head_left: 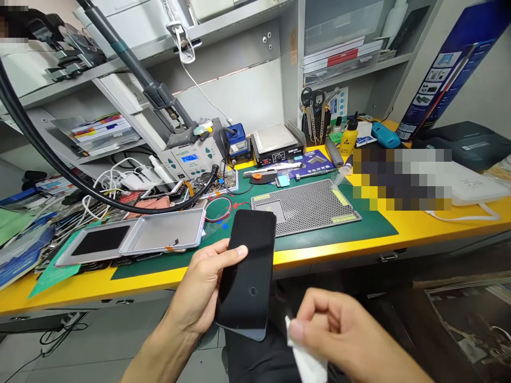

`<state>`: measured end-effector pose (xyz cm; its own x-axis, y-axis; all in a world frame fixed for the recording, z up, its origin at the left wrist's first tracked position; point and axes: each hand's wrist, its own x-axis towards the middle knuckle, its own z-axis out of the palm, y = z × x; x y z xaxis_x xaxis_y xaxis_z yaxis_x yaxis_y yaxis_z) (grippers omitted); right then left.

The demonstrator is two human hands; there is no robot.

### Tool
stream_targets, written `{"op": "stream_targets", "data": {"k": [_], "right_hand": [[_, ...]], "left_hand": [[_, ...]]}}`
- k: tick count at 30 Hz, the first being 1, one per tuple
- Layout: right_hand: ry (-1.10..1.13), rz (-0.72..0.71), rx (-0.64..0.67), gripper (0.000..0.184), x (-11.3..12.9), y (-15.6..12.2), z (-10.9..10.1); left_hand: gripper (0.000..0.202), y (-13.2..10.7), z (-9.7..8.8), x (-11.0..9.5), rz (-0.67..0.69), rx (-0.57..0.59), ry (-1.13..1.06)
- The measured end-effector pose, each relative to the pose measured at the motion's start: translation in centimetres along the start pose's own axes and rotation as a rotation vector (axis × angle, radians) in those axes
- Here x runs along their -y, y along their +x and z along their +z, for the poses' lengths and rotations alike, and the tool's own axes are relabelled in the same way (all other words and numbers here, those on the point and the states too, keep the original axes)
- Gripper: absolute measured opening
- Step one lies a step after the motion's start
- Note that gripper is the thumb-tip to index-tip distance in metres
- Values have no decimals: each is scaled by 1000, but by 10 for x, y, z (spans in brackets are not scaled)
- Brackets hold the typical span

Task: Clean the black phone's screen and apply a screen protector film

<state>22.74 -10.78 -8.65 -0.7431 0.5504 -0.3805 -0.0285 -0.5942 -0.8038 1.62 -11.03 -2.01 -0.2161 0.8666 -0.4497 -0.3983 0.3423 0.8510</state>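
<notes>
A black smartphone (pixel 251 260) is gripped in my left hand (pixel 203 284), its dark glossy screen turned up toward me. My thumb lies over the left edge of the glass, and a small round mark shows low on the screen. To the right, my right hand (pixel 335 324) pinches a white tissue (pixel 307 361) between thumb and fingers. The tissue hangs downward, apart from the phone. Both hands are in front of the bench's yellow edge, above my lap.
A green mat (pixel 375 229) on the yellow bench (pixel 423 226) carries a perforated grey pad (pixel 307 207). An open white case (pixel 159 234) lies left. Behind stand a soldering station (pixel 195 157), a hot plate (pixel 275 143) and a yellow bottle (pixel 350 139). A black hose (pixel 80 186) arcs across the left.
</notes>
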Motion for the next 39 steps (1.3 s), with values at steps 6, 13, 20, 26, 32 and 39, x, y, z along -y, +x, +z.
{"op": "stream_targets", "data": {"k": [6, 13, 20, 26, 32, 39], "right_hand": [[-200, -392, -358, 39, 59, -2, -24], [-225, -507, -357, 44, 81, 6, -27], [-381, -525, -372, 30, 103, 22, -28], [-632, -545, -38, 26, 126, 43, -27], [-860, -483, 107, 19, 144, 61, -15], [-831, -405, 90, 26, 144, 65, -19]], "left_hand": [[36, -6, 6, 5, -78, 77, -64], [34, -19, 5, 15, -65, 178, -56], [39, -23, 4, 23, -23, 157, 83], [35, -23, 1, 26, 123, 183, 324], [36, -18, -8, 31, 112, 205, 452], [30, -21, -11, 32, 108, 168, 358]]}}
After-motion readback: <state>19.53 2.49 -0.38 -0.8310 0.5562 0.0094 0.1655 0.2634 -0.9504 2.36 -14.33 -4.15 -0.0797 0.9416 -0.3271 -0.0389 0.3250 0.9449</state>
